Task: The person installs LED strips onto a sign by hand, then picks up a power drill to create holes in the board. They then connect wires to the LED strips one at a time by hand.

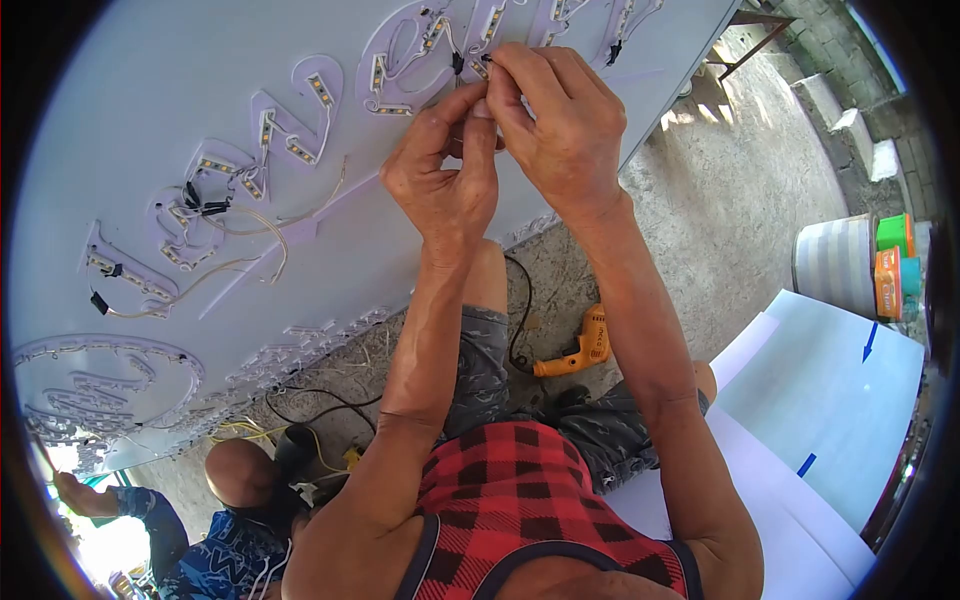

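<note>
My left hand (pixel 445 170) is closed in a pinch over the white sign panel (pixel 350 240), its fingertips close to those of my right hand. What it pinches is hidden behind the fingers. My right hand (pixel 560 125) is pinched too, with a small black piece (pixel 488 58) showing at its fingertips beside a letter. Under and around both hands run raised letters (pixel 318 110) fitted with LED modules (pixel 378 72) and thin wires. Several wire joins are wrapped in black, one of them a black-wrapped join (pixel 458 62) just left of my right fingertips.
A yellow power drill (pixel 580 345) lies on the concrete floor (pixel 690 220) by my legs. At lower left another person (pixel 225 530) works near the panel's round emblem (pixel 110 385). White sheets (pixel 820 400) lie at right, near a striped container (pixel 835 268). Loose wire (pixel 285 240) hangs over the letters.
</note>
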